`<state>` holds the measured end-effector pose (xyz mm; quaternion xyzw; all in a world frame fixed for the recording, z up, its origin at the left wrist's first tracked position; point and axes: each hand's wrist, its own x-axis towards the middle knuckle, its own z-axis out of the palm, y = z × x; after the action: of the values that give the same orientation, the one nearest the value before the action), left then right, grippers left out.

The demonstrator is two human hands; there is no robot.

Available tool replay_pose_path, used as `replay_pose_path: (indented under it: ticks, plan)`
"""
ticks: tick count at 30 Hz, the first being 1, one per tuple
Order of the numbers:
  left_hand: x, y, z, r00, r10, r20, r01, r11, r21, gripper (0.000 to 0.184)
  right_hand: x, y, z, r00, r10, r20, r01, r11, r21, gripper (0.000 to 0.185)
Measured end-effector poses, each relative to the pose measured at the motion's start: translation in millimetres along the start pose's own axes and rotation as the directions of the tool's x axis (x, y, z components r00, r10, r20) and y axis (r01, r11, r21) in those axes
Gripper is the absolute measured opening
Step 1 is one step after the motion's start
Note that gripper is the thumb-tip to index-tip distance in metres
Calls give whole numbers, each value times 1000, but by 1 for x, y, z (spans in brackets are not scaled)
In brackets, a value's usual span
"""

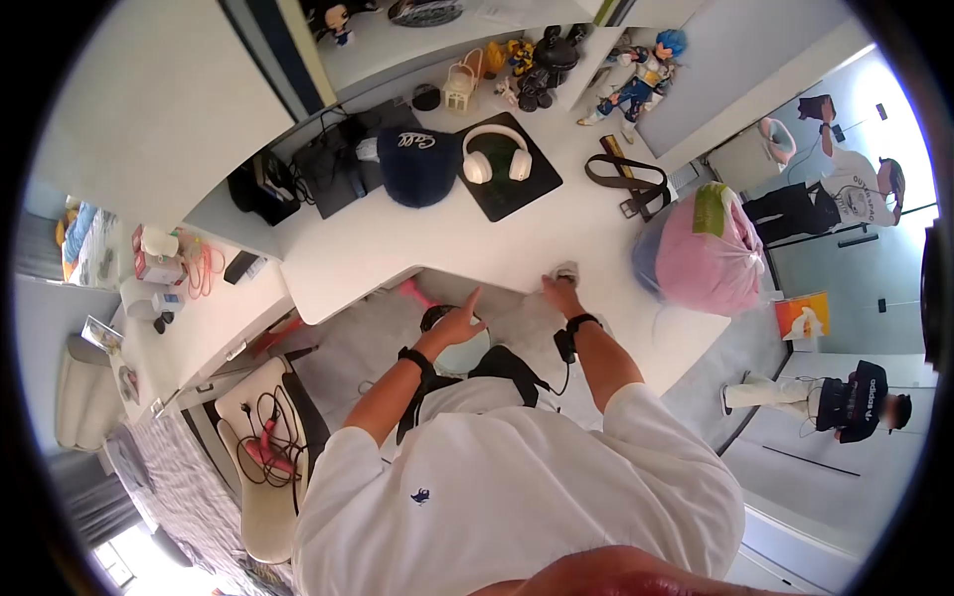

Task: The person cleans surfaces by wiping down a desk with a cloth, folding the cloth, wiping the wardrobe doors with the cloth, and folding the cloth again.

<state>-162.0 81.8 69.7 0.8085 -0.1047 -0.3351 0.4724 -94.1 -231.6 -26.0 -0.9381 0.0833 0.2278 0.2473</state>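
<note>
My right hand is closed on a crumpled greyish cloth at the front edge of the white desk. My left hand is held in front of the desk edge, fingers apart, with nothing in it. Nearest on the desk top are white headphones on a black mat, a dark blue cap to their left and a coiled brown belt to their right.
A pink bag in clear plastic sits at the desk's right end. Figurines stand at the back. Left are a chair with a corded pink hairdryer and a side counter. Two people are visible at right.
</note>
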Motion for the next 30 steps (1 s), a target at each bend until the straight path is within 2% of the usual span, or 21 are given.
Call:
replay_pose_path:
  ticks: [1, 2, 3, 4, 5, 6, 8, 10, 11, 13, 14, 16, 17, 19, 20, 22, 23, 24, 26, 29, 30]
  plan:
    - [2, 6, 3, 990, -133, 37, 134, 990, -42, 90, -4, -19, -5, 995, -87, 46, 82, 991, 102, 59]
    - [7, 9, 10, 991, -132, 37, 133, 991, -22, 90, -1, -24, 0, 983, -181, 8, 170, 936, 308, 54]
    - [12, 7, 22, 988, 49, -148, -42, 998, 45, 94, -20, -62, -19, 976, 51, 210, -147, 870, 471, 53]
    - [19, 10, 32, 921, 238, -309, -204, 969, 139, 98, -8, -58, -3, 967, -56, 248, -92, 832, 547, 54]
    - [27, 17, 36, 925, 241, -294, -202, 967, 157, 98, -17, -71, -4, 971, -137, 196, -14, 786, 618, 52]
    - [35, 24, 41, 893, 267, -361, -170, 945, 279, 98, -19, -74, 0, 972, -138, 190, -15, 771, 636, 52]
    - [52, 29, 55, 863, 302, -405, -125, 904, 409, 99, -23, -73, 10, 932, -346, 111, 128, 599, 791, 46]
    - [75, 19, 62, 869, 301, -393, -38, 832, 553, 97, -22, -58, 19, 928, -364, 81, 157, 577, 801, 42]
    - [78, 35, 67, 866, 275, -417, 26, 809, 588, 95, -23, -38, 18, 882, -461, -99, 396, 611, 686, 40]
    - [93, 59, 84, 889, 308, -338, -21, 766, 642, 87, -26, 3, 18, 898, -384, -214, 424, 626, 655, 36]
    - [100, 64, 93, 896, 294, -332, -9, 761, 649, 87, -24, 22, 21, 969, -205, -140, 237, 594, 769, 34]
    - [112, 69, 113, 847, 466, -255, -121, 636, 762, 77, -50, 45, -8, 996, -47, -72, 86, 594, 800, 32]
    - [119, 73, 121, 855, 449, -259, -109, 645, 757, 77, -66, 52, -20, 997, -49, -53, 72, 595, 801, 32]
    - [135, 95, 143, 792, 601, -105, -262, 491, 831, 66, -96, 78, -45, 939, 16, -342, 248, 659, 710, 34]
    - [140, 104, 148, 798, 590, -124, -251, 511, 822, 66, -102, 91, -47, 946, 6, -325, 238, 669, 704, 34]
    - [145, 127, 161, 870, 489, 71, -364, 538, 761, 61, -120, 122, -58, 878, 39, -477, 305, 722, 621, 34]
    - [148, 133, 171, 876, 479, 49, -351, 565, 747, 61, -129, 139, -65, 936, 191, -297, 66, 732, 678, 32]
    - [153, 134, 179, 887, 454, 81, -352, 553, 755, 60, -138, 145, -68, 942, 181, -281, 57, 742, 668, 32]
    - [162, 133, 186, 902, 420, 105, -343, 548, 763, 59, -145, 151, -71, 882, 85, -464, 260, 733, 628, 36]
    - [173, 123, 193, 875, 482, 45, -336, 537, 774, 61, -142, 152, -67, 932, 71, -355, 188, 743, 643, 35]
    - [172, 127, 189, 876, 481, 31, -361, 613, 703, 64, -141, 145, -68, 936, 76, -344, 176, 746, 643, 35]
